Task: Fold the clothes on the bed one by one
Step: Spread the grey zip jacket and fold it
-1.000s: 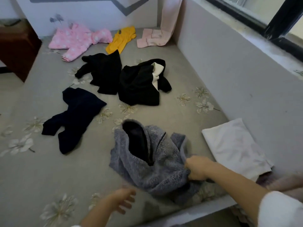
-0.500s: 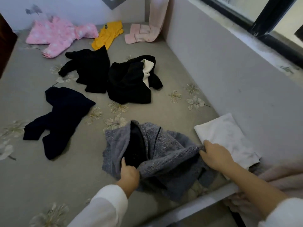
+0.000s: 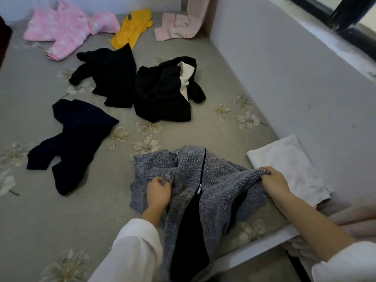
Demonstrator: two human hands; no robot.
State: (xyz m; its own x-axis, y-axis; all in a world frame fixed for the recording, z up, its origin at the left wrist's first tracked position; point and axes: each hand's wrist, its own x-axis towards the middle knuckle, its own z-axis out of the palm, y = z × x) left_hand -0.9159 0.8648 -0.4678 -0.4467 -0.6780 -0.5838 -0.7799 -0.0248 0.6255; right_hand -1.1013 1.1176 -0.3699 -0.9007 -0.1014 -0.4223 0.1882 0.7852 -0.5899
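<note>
Watching the feed from my end: way out left of the left-hand grip, a navy garment (image 3: 75, 143) lies crumpled on the grey flowered bed (image 3: 40, 210), well apart from it. Up the bed beyond that grip are a pink top (image 3: 67, 29), a black sweater (image 3: 109, 76), a yellow top (image 3: 132, 29) and a black-and-white piece (image 3: 162, 92), all unfolded. The left hand (image 3: 158, 192) has its fingers curled into a bunch of the grey zip jacket (image 3: 219, 176). The jacket sits at the near edge of the bed, stretched between both grips, with the zip pull (image 3: 199, 189) roughly midway and dark lining showing below it. The right hand (image 3: 274, 184) pinches the jacket's other edge, knuckles up. Right behind that grip a folded white cloth (image 3: 284, 159) lies against the wall (image 3: 284, 78). I can't tell if the hand touches it.
</note>
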